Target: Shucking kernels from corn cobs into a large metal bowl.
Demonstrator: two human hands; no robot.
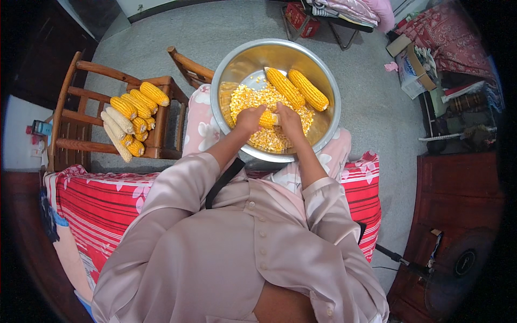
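Between my two hands, low inside a large metal basin [276, 42], is a partly stripped ear of corn [267, 120]. My left hand [249, 119] grips one end of it, while my right hand [289, 120] closes around the other end, where pale bare cob shows. Loose yellow kernels [270, 140] cover much of the basin's bottom beneath my hands. Two full ears lie on the far right side of the basin: one ear [284, 87] beside another ear [308, 90]. The basin rests across my lap.
To my left a wooden chair [164, 121] bears several yellow ears [139, 103] and a few stripped cobs [117, 123]. Another wooden chair [193, 66] touches the basin's left side. A fan [464, 262] stands at lower right. An open carton [416, 70] sits at far right.
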